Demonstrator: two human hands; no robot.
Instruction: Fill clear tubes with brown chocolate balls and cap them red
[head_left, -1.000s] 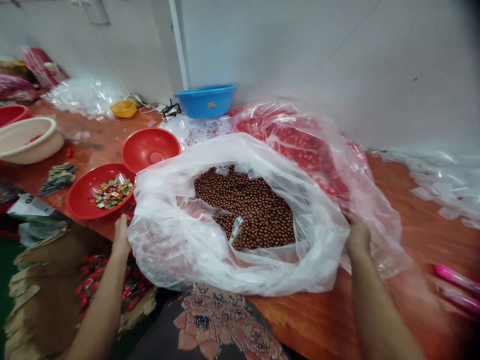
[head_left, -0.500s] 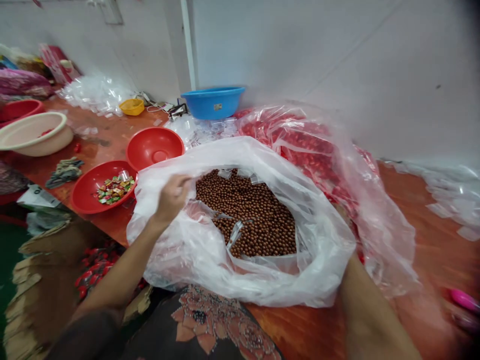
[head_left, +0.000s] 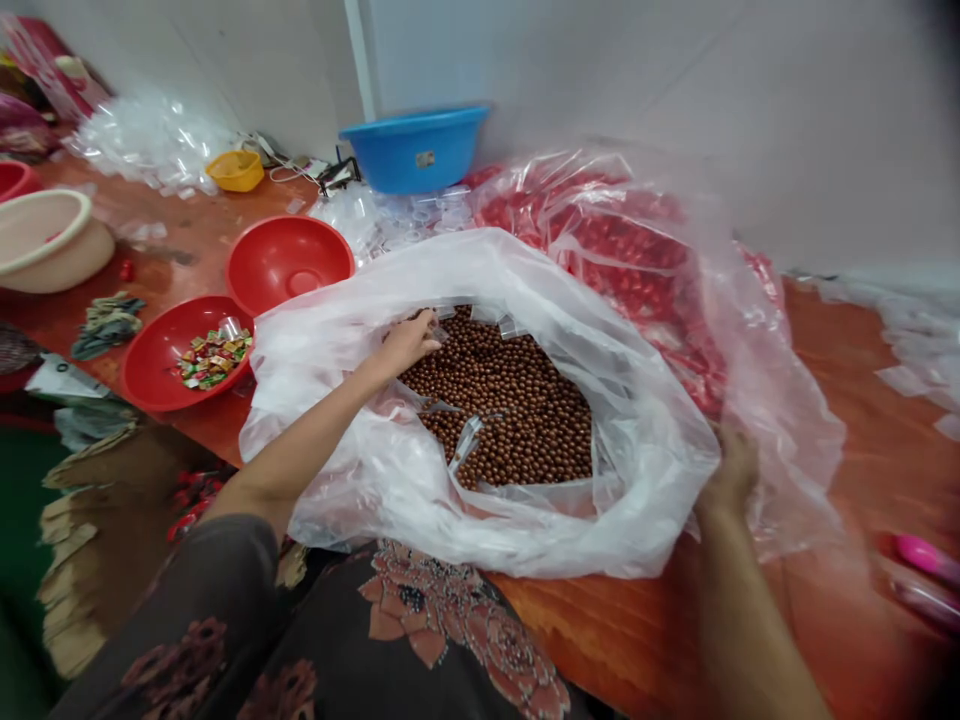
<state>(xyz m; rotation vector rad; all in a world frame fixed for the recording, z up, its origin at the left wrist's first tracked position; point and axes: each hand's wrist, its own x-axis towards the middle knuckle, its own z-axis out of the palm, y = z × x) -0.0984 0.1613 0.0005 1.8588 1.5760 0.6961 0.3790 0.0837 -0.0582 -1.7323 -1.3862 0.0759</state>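
A large translucent white plastic bag (head_left: 360, 480) lies with its mouth spread wide. It is filled with small shiny brown balls (head_left: 517, 420), which look like chocolate balls. Several clear plastic pieces rest on them, one (head_left: 466, 440) standing tilted near the front. My left hand (head_left: 409, 340) reaches over the bag's left rim onto the far left of the balls, thumb and fingers apart, close to a clear piece by its fingertips. At the bag's right outer side is my right hand (head_left: 731, 468), between it and a bag of red-wrapped items (head_left: 637, 240); its fingers are blurred and partly hidden.
To the left stand a red bowl with wrapped sweets (head_left: 154, 375), another red bowl (head_left: 259, 265), a cream basin (head_left: 90, 245) and a cloth (head_left: 109, 322). Behind are a blue basin (head_left: 420, 150), a yellow basket (head_left: 236, 172) and clear plastic pieces (head_left: 157, 140). A pink object (head_left: 926, 555) lies right.
My left hand has moved from the bag's left rim rightward and inward over the brown balls. My right hand has come out from behind the bag's right side. The view has shifted slightly.
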